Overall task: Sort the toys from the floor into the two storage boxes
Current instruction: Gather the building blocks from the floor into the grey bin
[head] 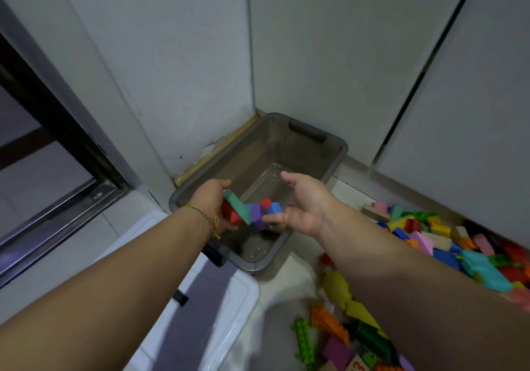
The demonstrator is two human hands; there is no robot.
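At the far left, a dark-framed glass door (pixel 66 132) meets the white tiled floor (pixel 120 221). Under your left forearm lies a white translucent plastic storage box (pixel 243 293) with a black latch, just beside the near end of the grey box.

Your left hand (pixel 212 201), with a thin yellow-green thread bracelet (pixel 205 215) at the wrist, is above the near left rim of the grey translucent plastic storage box (pixel 309 155). This box stands on the floor in the corner formed by the white wall panels (pixel 172 84). The fingers curl under a red rectangular block (pixel 230 215), and the thumb lies above a teal rectangular block (pixel 237 207). The hand is clamped on these two.

To their right, a purple block (pixel 256 213), a small red block (pixel 266 203) and a blue block (pixel 274 208) form a row between your hands, above the inside of the grey box. They are blurred, so you cannot tell what supports them.

Your right hand (pixel 305 206) is over the near right rim, palm turned leftward, fingers straight and apart, gripping nothing. The thumb is just beside the blue block; contact cannot be confirmed.

Further right, a pile of mixed coloured blocks and studded bricks (pixel 430 236) lies on the floor along the white cabinet doors (pixel 459 112). Near your right forearm lie a green studded brick (pixel 304 339), an orange studded brick (pixel 329 322) and an olive-yellow piece (pixel 338 284).
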